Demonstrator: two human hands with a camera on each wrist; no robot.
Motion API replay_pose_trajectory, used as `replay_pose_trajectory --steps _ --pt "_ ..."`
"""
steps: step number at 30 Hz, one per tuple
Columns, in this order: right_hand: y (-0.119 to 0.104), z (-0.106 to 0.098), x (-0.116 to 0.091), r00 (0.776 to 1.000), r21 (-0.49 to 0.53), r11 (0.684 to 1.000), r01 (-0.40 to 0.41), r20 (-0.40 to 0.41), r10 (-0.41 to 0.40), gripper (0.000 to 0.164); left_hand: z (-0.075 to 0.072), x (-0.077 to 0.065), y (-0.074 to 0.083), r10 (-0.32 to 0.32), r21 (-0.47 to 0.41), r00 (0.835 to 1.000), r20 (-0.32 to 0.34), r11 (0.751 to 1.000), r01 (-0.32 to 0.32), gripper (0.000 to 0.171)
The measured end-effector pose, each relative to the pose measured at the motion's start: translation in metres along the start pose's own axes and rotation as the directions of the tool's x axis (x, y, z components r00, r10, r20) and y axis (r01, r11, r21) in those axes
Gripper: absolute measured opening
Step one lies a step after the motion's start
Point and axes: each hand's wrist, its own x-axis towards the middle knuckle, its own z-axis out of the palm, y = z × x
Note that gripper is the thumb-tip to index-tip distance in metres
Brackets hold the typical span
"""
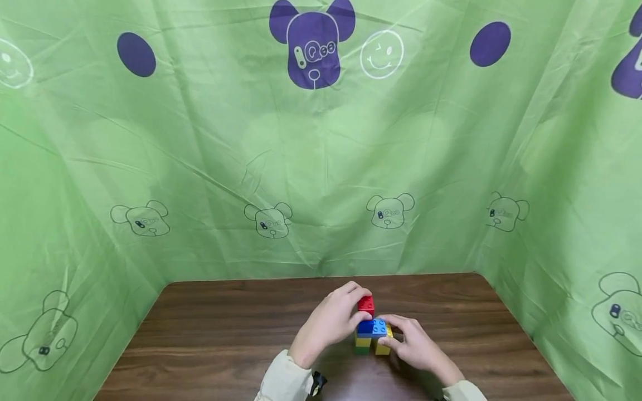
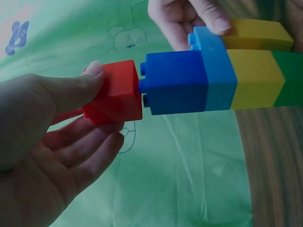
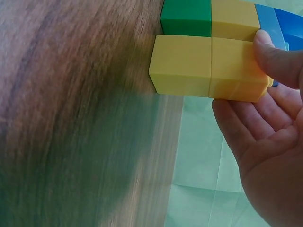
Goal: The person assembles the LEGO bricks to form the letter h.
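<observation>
My left hand (image 1: 328, 318) pinches a red toy building brick (image 2: 116, 92) between thumb and fingers, right at the studs of a dark blue brick (image 2: 175, 82). Whether the two are pressed fully together I cannot tell. The dark blue brick tops a light blue brick (image 2: 220, 71), which lies over a yellow brick (image 2: 255, 78) and a green brick (image 3: 185, 18) at the base. A second column has an upper yellow brick (image 3: 236, 71) on a lower yellow brick (image 3: 180, 66). Thumb and fingers of my right hand (image 1: 418, 344) grip the upper yellow brick from both sides.
The bricks stand on a brown wood-grain table (image 1: 225, 328). Green cloth (image 1: 321, 156) printed with bear heads encloses it at the back and both sides. A black strap (image 1: 318, 383) shows by the left sleeve.
</observation>
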Motion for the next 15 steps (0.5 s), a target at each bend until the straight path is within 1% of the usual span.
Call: replay_pose_trajectory --steps 5,11,15 --pt "-0.0037 -0.0005 0.0023 1.000 0.004 1.000 0.004 0.008 -0.004 0.033 0.0020 -0.0037 -0.0010 0.000 0.015 1.000 -0.006 1.000 0.000 0.032" --pt "-0.0038 -0.0017 0.0013 1.000 0.013 1.000 -0.003 0.018 0.003 0.032 -0.0014 -0.0041 -0.0001 -0.022 0.025 1.000 0.021 0.999 0.022 0.034" --pt "-0.0030 -0.0009 -0.0003 1.000 0.010 1.000 -0.005 0.017 0.005 0.034 -0.0006 -0.0034 0.0017 -0.015 0.045 1.000 0.020 0.999 0.014 0.036"
